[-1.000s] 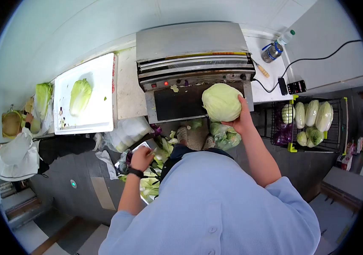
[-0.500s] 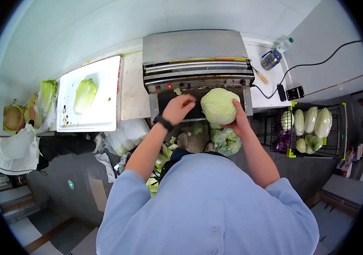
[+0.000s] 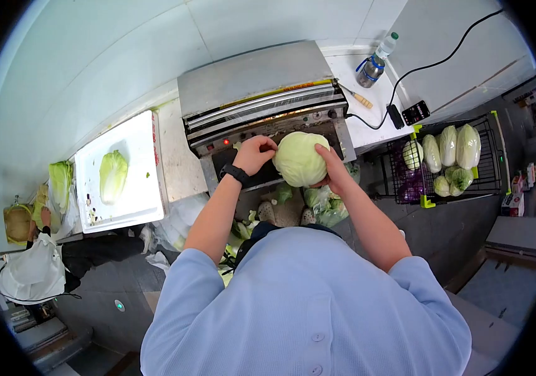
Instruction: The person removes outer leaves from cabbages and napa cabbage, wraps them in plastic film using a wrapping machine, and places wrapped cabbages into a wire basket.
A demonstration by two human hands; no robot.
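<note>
A round pale green cabbage (image 3: pixel 300 159) is held over the front of a metal film-wrapping machine (image 3: pixel 262 100). My right hand (image 3: pixel 338 173) grips it from the right side, thumb on top and fingers underneath. My left hand (image 3: pixel 255 155), with a black band on the wrist, is at the cabbage's left edge. Its fingers are curled and pinched together against that edge; whether a loose leaf is between them is hidden. The dark plate of the machine shows below and behind the cabbage.
A white tray (image 3: pixel 139 188) with a napa cabbage (image 3: pixel 114 177) stands left. Right are a steel flask (image 3: pixel 370 73), a wooden-handled tool (image 3: pixel 362 100), a phone (image 3: pixel 415 113) and a wire basket (image 3: pixel 490 150) of cabbages. Bagged greens (image 3: pixel 327 207) lie below. Another person (image 3: pixel 30 269) works far left.
My left hand has come from the machine's plate to the cabbage's left edge. My right hand still grips the cabbage. The view has shifted and tilted.
</note>
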